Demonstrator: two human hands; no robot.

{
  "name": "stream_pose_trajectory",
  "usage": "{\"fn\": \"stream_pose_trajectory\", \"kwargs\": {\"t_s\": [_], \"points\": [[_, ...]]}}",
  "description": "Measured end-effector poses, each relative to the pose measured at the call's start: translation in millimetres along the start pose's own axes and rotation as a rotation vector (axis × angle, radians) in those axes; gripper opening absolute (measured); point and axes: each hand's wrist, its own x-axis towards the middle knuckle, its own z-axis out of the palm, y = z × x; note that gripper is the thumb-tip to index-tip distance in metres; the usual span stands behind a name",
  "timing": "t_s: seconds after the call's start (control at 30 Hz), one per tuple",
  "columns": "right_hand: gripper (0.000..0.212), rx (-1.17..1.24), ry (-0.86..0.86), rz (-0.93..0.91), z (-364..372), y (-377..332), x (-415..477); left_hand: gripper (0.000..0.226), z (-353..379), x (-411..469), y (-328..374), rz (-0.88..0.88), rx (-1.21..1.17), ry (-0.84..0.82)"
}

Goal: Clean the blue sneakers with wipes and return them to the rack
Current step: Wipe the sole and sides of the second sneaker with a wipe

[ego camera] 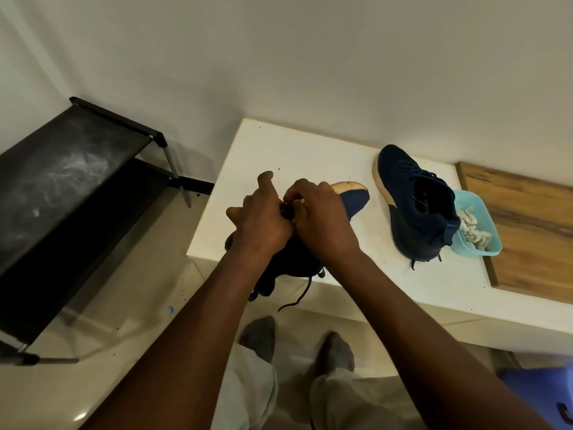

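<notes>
Two blue sneakers: the held sneaker [353, 200] and the second sneaker [415, 206]. Two hands, the left hand [260, 225] and the right hand [322, 218]. One white tabletop [279, 150]. One wooden board [527, 231]. One light blue plastic tub [465, 248], holding a heap of crumpled white wipes [471, 228] too tangled to count. One black shoe rack [71, 169] with two shelves showing. Two feet in grey socks, the left foot [260, 336] and the right foot [336, 352].
</notes>
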Motion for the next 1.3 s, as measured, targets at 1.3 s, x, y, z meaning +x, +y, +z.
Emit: {"fn": "stream_pose_trajectory", "kwargs": {"t_s": [1.3], "points": [[0.025,0.14,0.324,0.138,-6.8,83.6,-14.3,0.06,-7.3,9.9,-5.1,0.019,-0.085,-0.032]]}}
